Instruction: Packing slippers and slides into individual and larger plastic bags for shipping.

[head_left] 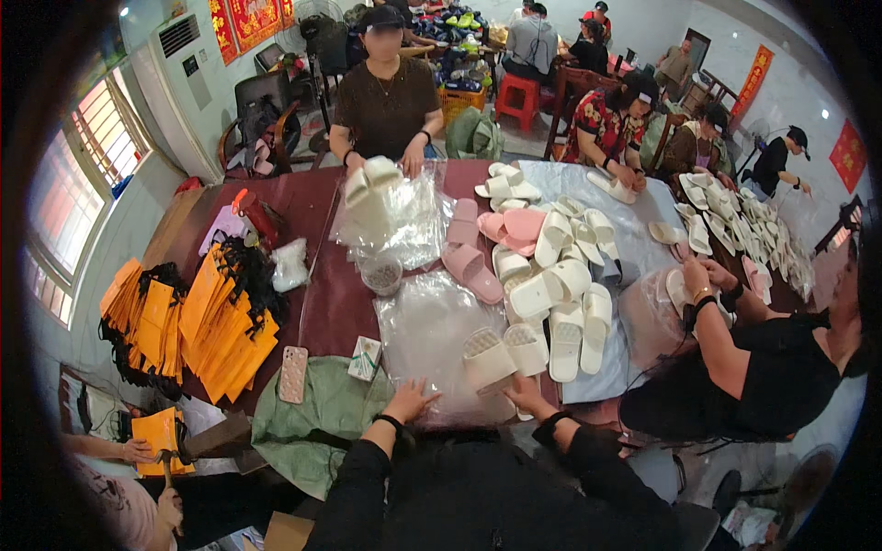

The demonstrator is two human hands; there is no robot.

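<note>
My left hand [409, 401] lies flat with fingers spread on the near edge of a stack of clear plastic bags [424, 326]. My right hand [525, 393] is under the near end of a pair of cream slippers [503, 353], which rest soles up on the bags. Whether its fingers grip the slippers or only touch them is hard to tell. Both my forearms are in black sleeves with a dark band at each wrist.
A heap of cream and pink slippers [542, 253] covers the dark red table [322, 303]. Orange paper bags [216, 321], a phone [293, 374], a small box [365, 357] and green cloth [312, 413] lie at left. Other people work opposite and to my right.
</note>
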